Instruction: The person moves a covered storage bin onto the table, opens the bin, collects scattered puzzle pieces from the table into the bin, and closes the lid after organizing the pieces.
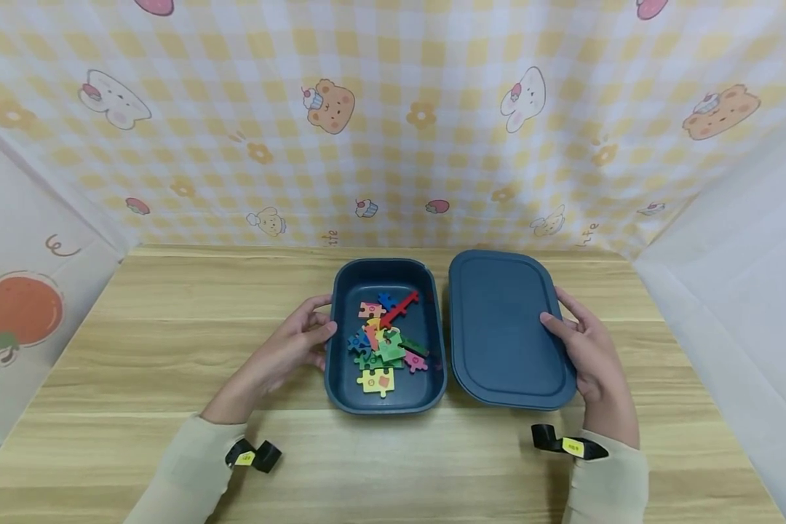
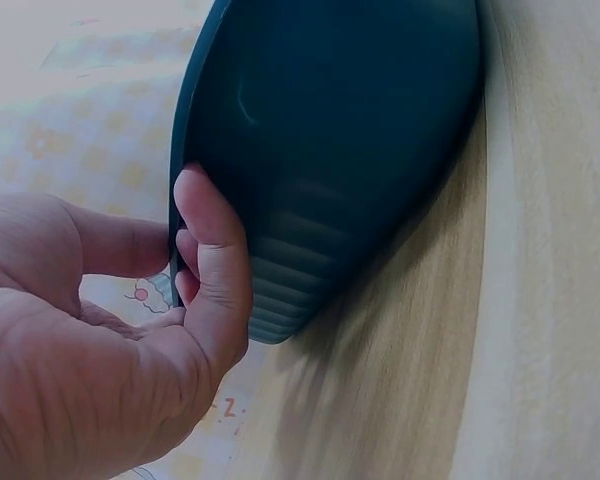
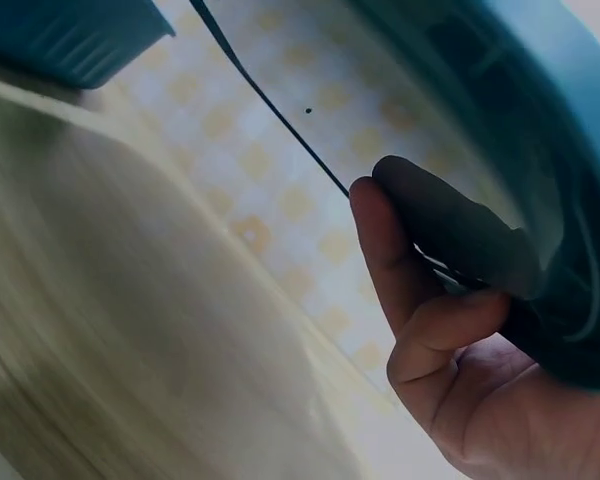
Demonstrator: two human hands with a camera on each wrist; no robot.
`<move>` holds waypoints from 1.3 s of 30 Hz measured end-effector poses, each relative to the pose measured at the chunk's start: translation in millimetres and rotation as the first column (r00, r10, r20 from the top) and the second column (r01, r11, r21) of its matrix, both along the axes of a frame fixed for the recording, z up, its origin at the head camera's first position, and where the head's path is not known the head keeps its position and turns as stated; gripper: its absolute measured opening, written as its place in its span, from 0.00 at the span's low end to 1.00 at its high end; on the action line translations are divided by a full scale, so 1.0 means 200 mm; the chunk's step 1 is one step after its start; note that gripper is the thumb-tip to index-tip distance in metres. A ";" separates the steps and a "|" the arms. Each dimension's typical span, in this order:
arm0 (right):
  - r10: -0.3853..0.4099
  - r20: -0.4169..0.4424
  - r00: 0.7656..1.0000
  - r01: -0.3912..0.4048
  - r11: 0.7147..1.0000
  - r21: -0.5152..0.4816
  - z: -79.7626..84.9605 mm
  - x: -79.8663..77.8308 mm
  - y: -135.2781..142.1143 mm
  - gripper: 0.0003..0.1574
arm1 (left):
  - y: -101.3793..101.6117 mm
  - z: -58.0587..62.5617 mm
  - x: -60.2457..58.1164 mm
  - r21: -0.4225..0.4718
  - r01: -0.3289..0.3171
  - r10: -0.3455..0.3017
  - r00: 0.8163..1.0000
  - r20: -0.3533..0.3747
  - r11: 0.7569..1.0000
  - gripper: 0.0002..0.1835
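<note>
A dark blue rectangular box (image 1: 385, 273) sits on the table with its top uncovered. Inside lies a loose heap of colourful jigsaw puzzle pieces (image 1: 389, 351), with a long red piece (image 1: 399, 310) across the upper part. My left hand (image 1: 293, 340) pinches the box's left rim; in the left wrist view the fingers are on the outer wall of the box (image 2: 350, 130). To the right, my right hand (image 1: 589, 356) grips the right edge of the matching lid (image 1: 504, 327), thumb on top and fingers beneath. The right wrist view shows the lid (image 3: 590, 190) tilted and raised off the table.
The wood-grain table (image 1: 393, 466) ends at the back against a yellow-checked cloth (image 1: 393, 167) printed with cartoon animals. White cloth sides (image 1: 747, 276) stand at left and right. A black camera strap (image 1: 579, 447) is on each sleeve.
</note>
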State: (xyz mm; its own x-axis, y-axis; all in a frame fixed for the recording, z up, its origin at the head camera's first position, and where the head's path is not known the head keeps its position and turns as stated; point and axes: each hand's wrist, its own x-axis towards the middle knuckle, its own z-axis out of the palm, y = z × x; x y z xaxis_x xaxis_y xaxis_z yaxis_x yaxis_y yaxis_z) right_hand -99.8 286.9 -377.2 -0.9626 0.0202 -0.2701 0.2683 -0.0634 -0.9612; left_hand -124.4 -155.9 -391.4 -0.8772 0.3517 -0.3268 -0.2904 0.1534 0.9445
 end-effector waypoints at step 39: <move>0.170 -0.015 0.985 -0.169 0.984 0.062 -0.01 -0.10 -0.50 0.41 | -0.02 0.00 0.00 -0.016 0.028 -0.029 0.999 -0.025 0.999 0.36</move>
